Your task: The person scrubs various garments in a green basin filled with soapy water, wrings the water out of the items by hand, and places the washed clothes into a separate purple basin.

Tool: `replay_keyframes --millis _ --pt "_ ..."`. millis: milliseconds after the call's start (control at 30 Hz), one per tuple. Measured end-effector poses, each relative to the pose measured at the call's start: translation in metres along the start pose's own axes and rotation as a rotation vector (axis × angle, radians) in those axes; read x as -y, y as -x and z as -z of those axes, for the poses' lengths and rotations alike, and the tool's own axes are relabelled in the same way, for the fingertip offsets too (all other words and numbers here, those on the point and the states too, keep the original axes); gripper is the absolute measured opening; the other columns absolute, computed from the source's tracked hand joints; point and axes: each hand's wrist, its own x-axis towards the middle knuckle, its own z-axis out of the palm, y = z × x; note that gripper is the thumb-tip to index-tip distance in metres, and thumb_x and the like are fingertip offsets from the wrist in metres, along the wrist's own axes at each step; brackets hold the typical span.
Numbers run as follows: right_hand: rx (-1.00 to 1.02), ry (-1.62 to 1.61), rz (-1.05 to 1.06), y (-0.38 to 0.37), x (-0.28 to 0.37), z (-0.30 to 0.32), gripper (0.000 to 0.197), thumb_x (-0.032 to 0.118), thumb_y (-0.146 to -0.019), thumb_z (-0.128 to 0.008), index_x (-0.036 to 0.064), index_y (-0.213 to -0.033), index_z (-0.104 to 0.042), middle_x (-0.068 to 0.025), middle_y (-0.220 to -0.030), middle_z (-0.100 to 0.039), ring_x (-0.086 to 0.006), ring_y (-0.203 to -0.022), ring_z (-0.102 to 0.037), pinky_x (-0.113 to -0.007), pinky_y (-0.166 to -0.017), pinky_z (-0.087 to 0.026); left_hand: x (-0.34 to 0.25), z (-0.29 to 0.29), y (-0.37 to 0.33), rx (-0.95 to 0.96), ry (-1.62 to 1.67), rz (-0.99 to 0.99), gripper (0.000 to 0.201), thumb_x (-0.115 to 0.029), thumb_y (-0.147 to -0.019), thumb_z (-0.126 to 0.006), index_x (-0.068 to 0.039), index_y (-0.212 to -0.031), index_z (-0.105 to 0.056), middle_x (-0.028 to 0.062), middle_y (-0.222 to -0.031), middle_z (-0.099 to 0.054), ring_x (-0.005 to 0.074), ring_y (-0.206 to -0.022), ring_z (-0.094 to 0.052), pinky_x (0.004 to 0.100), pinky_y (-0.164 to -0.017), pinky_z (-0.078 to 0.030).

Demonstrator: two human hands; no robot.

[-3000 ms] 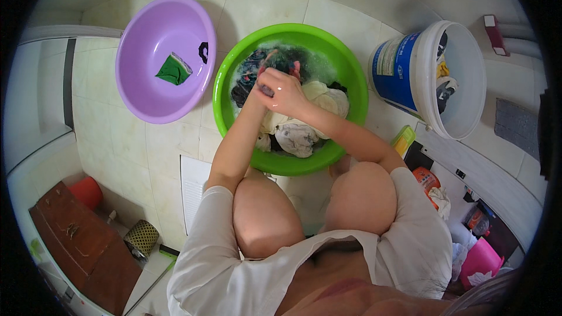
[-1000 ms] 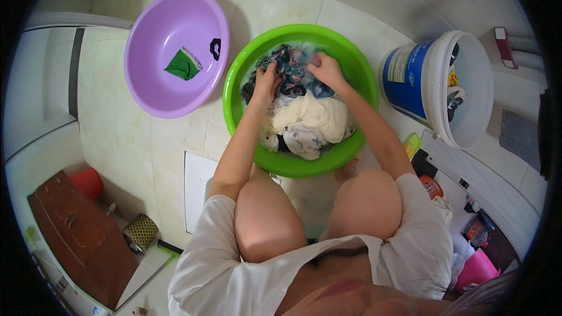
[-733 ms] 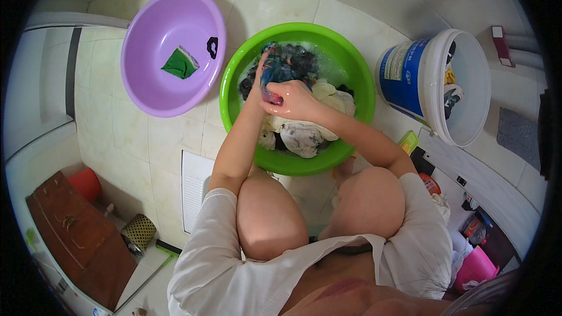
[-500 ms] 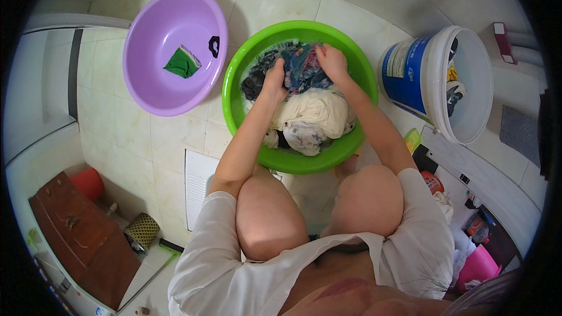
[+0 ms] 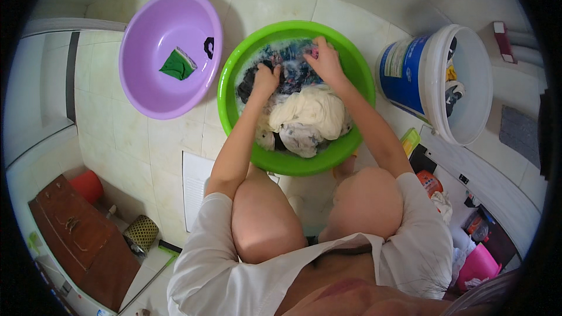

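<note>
Soapy laundry fills the green basin [image 5: 358, 88] in front of me. A dark blue patterned garment [image 5: 293, 76] lies spread in the suds on its far side, with pink showing near its right end. My right hand [image 5: 326, 63] grips that end, thumb and fingers bent around the cloth. To the left, my left hand [image 5: 266, 79] pinches the same garment's other side, beside a black cloth [image 5: 246, 85]. Some fingertips sink into the cloth and are hidden. Nearer me sit a bunched cream garment [image 5: 313, 111] and a whitish cloth with grey marks [image 5: 301, 139].
A purple basin [image 5: 137, 90] at the left holds a green cloth [image 5: 177, 65] and a black hair tie [image 5: 209, 48]. At the right, a blue and white bucket [image 5: 430, 82] contains clothes. A brown cabinet [image 5: 82, 234] and a green-headed broom [image 5: 170, 248] are at lower left.
The patterned garment has dropped lower and spread out in the suds. My hands have moved farther apart, the left one shifting left. The view has moved slightly.
</note>
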Motion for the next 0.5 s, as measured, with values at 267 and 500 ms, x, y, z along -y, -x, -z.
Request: replay_keyframes --millis 267,500 --pt "0.092 -0.552 0.254 0.060 0.123 0.107 0.028 0.012 -0.064 -0.075 0.0041 -0.084 -0.057 -0.0068 -0.083 -0.053 -0.0176 -0.069 -0.051 -0.028 -0.065 -0.043 -0.047 0.065 0.037 0.979 1.361 0.462 0.065 -0.054 -0.086 -0.038 0.004 -0.114 -0.046 0.0240 -0.106 -0.053 0.0267 -0.092 -0.058 0.0408 -0.080 -0.049" --pt "0.492 -0.692 0.713 0.099 0.151 0.120 0.019 0.008 -0.063 -0.075 0.0040 -0.066 -0.056 -0.0058 -0.065 -0.054 -0.0216 -0.067 -0.050 -0.031 -0.064 -0.040 -0.084 0.074 0.076 0.999 1.904 0.506 0.047 -0.040 -0.084 -0.053 -0.002 -0.111 -0.051 0.0161 -0.106 -0.056 0.0291 -0.096 -0.055 0.0411 -0.086 -0.044"
